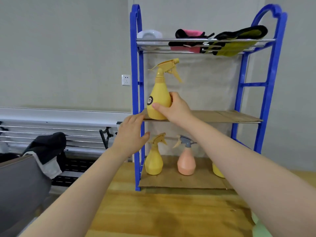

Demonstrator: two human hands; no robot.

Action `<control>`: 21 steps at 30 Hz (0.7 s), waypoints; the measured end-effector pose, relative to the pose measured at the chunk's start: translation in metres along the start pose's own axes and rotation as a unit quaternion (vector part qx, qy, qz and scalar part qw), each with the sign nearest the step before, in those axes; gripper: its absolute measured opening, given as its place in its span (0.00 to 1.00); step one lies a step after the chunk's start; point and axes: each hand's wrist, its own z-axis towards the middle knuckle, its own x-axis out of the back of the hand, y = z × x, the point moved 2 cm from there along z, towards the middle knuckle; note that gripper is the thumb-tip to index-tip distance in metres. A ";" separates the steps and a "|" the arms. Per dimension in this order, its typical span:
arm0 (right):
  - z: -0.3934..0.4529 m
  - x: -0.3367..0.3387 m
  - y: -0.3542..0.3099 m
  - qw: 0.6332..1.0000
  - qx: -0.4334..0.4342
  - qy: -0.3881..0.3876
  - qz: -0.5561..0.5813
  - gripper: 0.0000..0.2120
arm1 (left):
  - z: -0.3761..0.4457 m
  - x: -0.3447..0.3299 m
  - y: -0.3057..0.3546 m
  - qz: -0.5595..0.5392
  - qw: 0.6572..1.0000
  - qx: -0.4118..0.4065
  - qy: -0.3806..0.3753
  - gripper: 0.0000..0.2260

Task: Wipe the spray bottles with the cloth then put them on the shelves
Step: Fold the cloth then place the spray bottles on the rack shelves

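The right hand [174, 109] has its grip closed around the lower body of a yellow spray bottle [159, 98], thumb across the front and fingers behind, and the bottle stands upright at the left end of the middle shelf [222, 116] of a blue-framed rack [136, 93]. The left hand [131, 134] holds nothing; its grip is open, fingers straight, near the rack's left post just below that shelf (whether it touches the post I cannot tell). On the bottom shelf [179, 182] stand a second yellow spray bottle [153, 159] and a pink spray bottle [186, 161] with a grey trigger; a third yellow one [218, 171] is partly hidden by the right forearm. The top shelf carries gloves [237, 38] and a white object [149, 35]. The rack stands on a wooden table [162, 211].
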 end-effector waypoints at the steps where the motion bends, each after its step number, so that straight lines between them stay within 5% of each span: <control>1: 0.010 -0.005 0.002 1.000 -0.006 -0.006 -0.010 0.34 | 0.002 -0.004 -0.005 0.028 1.000 0.005 -0.012 0.27; 21: 0.092 -0.067 0.038 0.989 -0.120 -0.085 -0.027 0.37 | 0.004 -0.021 -0.029 0.010 0.998 -0.054 0.021 0.25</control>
